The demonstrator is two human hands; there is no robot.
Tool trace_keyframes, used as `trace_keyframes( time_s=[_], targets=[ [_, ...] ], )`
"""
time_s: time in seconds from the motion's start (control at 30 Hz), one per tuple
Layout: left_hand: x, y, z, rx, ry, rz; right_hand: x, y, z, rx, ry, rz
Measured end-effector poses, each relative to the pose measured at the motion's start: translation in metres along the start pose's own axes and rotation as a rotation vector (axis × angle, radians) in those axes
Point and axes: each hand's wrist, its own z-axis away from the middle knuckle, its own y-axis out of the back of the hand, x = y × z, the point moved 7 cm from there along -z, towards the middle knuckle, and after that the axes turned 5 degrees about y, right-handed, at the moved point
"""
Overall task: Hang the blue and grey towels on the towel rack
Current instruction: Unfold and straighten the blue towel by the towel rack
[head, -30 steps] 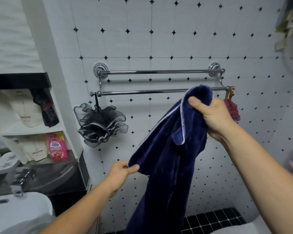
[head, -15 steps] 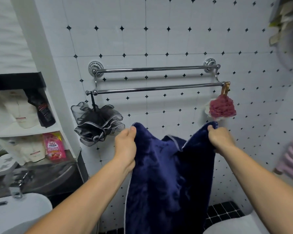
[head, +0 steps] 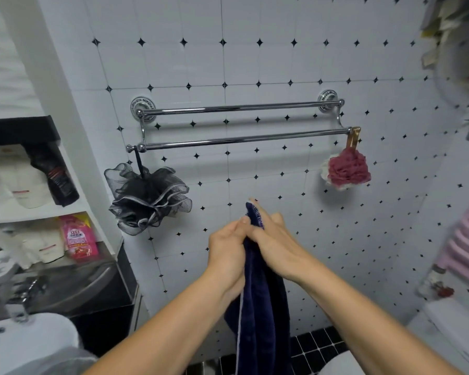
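The dark blue towel (head: pixel 260 307) hangs folded in half lengthwise between my two hands, below the rack. My left hand (head: pixel 226 255) grips its top edge from the left. My right hand (head: pixel 274 239) presses against it from the right, fingers fairly straight, with the towel's top corner poking up beside them. The chrome double-bar towel rack (head: pixel 241 139) is on the tiled wall above, both bars bare in the middle. No grey towel is in view.
A black mesh sponge (head: pixel 146 196) hangs from the lower bar's left end, a red one (head: pixel 347 169) from its right end. White shelves (head: pixel 33 209) with bottles and a pink pouch (head: pixel 77 236) stand left. A toilet (head: pixel 25 339) sits at bottom left.
My hands, held apart with the towel spread between them, have come together at the middle. The towel is now folded in half and hangs narrow.
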Motion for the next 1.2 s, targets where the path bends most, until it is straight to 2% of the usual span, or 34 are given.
trace_keyframes(
  time_s=[0.1,0.2,0.3,0.43,0.47,0.53,0.6,0.67,0.77,0.93,1.0,1.2],
  targets=[
    [0.016,0.005,0.003,0.009,-0.023,0.026,-0.005,-0.006,0.006,-0.166,0.047,-0.125],
    [0.027,0.007,0.008,-0.019,-0.054,0.013,-0.01,0.003,0.002,-0.157,0.105,-0.324],
    [0.033,0.002,0.016,-0.13,-0.071,-0.051,-0.018,0.019,-0.004,-0.02,0.22,-0.114],
    [0.047,0.013,0.015,-0.001,-0.14,-0.135,-0.026,0.044,0.002,0.349,0.344,0.25],
    [0.053,0.016,0.012,0.035,-0.157,-0.11,-0.028,0.048,0.006,0.4,0.364,0.289],
    [0.064,0.022,0.01,0.091,-0.184,-0.054,-0.033,0.048,0.011,0.394,0.4,0.239],
    [0.066,0.021,0.011,0.064,-0.196,-0.045,-0.039,0.042,0.012,0.332,0.398,0.163],
    [0.06,0.012,0.017,-0.046,-0.193,-0.064,-0.044,0.038,0.01,0.317,0.348,0.099],
    [0.051,0.005,0.023,-0.164,-0.196,-0.048,-0.046,0.039,0.005,0.369,0.295,-0.005],
    [0.052,0.005,0.031,-0.241,-0.247,-0.107,-0.048,0.039,0.004,0.473,0.257,0.059],
    [0.053,0.006,0.035,-0.247,-0.3,-0.183,-0.047,0.037,0.001,0.474,0.237,0.051],
    [0.065,0.013,0.031,-0.123,-0.386,-0.356,-0.037,0.028,0.0,0.437,0.209,0.01]
  ],
)
